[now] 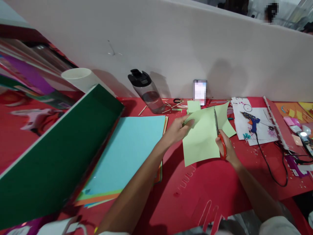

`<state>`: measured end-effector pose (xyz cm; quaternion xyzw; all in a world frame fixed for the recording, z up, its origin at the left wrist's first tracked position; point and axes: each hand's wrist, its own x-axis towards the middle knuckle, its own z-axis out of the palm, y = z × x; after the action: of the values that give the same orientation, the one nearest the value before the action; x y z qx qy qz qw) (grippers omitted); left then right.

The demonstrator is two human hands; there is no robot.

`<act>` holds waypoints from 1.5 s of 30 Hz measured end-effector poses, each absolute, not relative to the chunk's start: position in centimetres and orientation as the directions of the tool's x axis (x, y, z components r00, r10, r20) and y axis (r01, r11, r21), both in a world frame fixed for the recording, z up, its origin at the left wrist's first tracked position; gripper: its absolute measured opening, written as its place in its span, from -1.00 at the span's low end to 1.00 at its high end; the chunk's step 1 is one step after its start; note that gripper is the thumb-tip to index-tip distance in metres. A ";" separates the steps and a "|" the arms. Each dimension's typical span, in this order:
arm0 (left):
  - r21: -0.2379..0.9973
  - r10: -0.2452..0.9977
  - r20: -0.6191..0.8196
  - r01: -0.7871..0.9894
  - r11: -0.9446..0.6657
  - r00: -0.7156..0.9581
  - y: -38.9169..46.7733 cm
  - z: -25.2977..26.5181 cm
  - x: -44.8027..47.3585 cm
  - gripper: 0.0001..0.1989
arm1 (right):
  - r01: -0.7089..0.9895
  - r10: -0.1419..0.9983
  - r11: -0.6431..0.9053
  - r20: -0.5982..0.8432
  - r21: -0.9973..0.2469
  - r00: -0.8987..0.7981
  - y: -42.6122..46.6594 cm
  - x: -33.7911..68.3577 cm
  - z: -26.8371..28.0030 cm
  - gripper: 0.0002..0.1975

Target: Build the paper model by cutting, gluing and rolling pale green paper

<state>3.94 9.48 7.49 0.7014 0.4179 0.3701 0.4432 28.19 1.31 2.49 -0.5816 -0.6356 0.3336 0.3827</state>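
Observation:
My left hand (178,130) pinches the left edge of a pale green sheet of paper (200,140), holding it up above the red table. In my right hand (227,145) is a pair of scissors (222,147) with red handles. Its dark blades point away from me and lie along a cut in the sheet. To the right of the cut, a flap of the paper bends away. Just behind the sheet sits a small light green paper piece (193,106).
A stack of coloured paper (132,147) lies left, beside a dark green board (61,153). Behind stand a water bottle (149,93) and a lit phone (200,92). A blue glue gun (253,122) with a black cord rests right on white paper. Another glue gun (36,118) lies far left.

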 end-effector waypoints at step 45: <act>0.949 0.881 0.048 0.253 -0.187 0.470 9.1 7.0 4.3 -0.67 | 0.514 0.993 0.082 0.114 -0.854 0.032 1.4 28.8 1.7 -0.43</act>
<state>4.31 9.10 7.00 0.7014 0.4042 0.3186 0.4931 28.84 1.44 1.74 -0.6037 -0.6240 0.3078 0.3893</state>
